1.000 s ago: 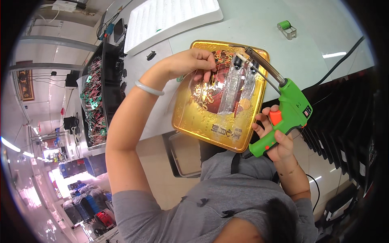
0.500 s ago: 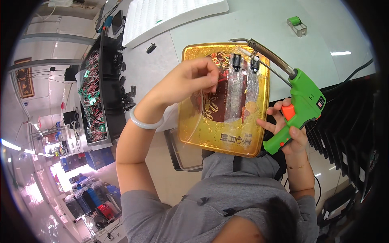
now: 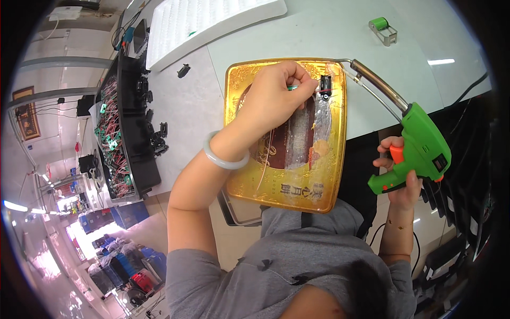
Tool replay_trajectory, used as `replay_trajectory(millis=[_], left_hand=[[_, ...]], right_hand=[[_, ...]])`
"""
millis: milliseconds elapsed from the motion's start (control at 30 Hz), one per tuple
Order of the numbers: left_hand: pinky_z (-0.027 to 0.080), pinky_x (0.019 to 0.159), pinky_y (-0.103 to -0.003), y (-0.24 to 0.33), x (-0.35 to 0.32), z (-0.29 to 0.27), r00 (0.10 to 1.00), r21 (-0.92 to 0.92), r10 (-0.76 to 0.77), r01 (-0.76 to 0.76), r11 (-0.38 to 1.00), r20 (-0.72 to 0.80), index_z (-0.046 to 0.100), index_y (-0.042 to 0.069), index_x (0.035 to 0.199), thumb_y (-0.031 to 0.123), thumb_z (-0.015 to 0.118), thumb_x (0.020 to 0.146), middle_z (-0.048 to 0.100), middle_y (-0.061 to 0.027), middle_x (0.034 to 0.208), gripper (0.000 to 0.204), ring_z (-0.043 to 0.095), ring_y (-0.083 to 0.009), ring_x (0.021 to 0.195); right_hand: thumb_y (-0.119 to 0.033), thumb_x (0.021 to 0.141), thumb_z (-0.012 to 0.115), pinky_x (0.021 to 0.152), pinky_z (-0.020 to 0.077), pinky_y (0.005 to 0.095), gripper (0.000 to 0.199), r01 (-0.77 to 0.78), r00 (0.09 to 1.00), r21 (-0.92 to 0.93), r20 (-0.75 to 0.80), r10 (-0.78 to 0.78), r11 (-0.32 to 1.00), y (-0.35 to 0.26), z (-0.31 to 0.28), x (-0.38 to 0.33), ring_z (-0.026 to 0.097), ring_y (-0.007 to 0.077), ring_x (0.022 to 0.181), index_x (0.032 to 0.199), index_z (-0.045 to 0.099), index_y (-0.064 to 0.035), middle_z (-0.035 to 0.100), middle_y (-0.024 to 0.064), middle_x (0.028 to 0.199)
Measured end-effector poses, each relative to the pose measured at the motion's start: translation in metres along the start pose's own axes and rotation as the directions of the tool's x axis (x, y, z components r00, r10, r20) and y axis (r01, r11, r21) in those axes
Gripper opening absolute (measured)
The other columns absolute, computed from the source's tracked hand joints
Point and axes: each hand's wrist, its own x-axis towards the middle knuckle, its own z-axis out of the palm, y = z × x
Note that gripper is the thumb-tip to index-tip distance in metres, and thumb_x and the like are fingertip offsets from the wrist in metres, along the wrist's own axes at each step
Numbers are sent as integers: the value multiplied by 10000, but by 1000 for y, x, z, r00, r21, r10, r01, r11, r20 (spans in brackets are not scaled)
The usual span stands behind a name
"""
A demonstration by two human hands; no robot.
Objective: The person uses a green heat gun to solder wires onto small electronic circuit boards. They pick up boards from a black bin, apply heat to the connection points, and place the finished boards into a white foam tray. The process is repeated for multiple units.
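Observation:
My left hand, with a pale bangle on the wrist, is over the upper part of a golden tin lid. Thumb and fingertips pinch a small green circuit board, mostly covered by the fingers; a thin pinkish wire trails down below the hand. Just right of the fingertips, a small black plastic housing sits on a strip of clear tape. Off the tin's right side, my right hand grips a green soldering gun with an orange trigger. Its bent metal tip reaches the tin's upper right corner.
A black bin of wired green boards stands at the left, with loose black housings beside it. A white foam tray lies at the back. Far right on the table is a green roll on a metal holder.
My left hand has moved right and up, now covering one of the two black housings. My right hand has carried the soldering gun rightward, its tip backing off toward the tin's corner.

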Motion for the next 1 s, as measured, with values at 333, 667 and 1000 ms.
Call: replay_trajectory(millis=[333, 667, 1000], left_hand=[[417, 566, -205, -4, -5, 7, 987, 155, 147, -136, 978, -60, 544, -4, 712, 103, 585, 734, 584, -36, 653, 117, 520, -66, 607], [415, 581, -198, -8, -5, 4, 987, 145, 153, -145, 979, -40, 538, -1, 713, 75, 589, 724, 581, -25, 661, 93, 524, -60, 626], [420, 591, -209, -8, -6, 4, 985, 184, 165, -154, 971, -46, 542, 4, 706, 83, 583, 720, 583, -29, 657, 91, 536, -75, 631]], right_hand=[[-534, 769, 429, 565, 435, 278, 635, -28, 999, -140, -26, 25, 990, -13, -12, 1, 494, 200, 757, 1002, 439, 57, 478, 174, 885], [-476, 832, 362, 529, 424, 259, 559, -15, 1000, -59, -2, 15, 998, -7, -14, 5, 456, 171, 675, 982, 403, 61, 424, 124, 821], [-453, 844, 345, 528, 419, 254, 536, -43, 999, -82, -9, 42, 996, -13, -13, 7, 448, 165, 678, 979, 395, 63, 412, 123, 803]])
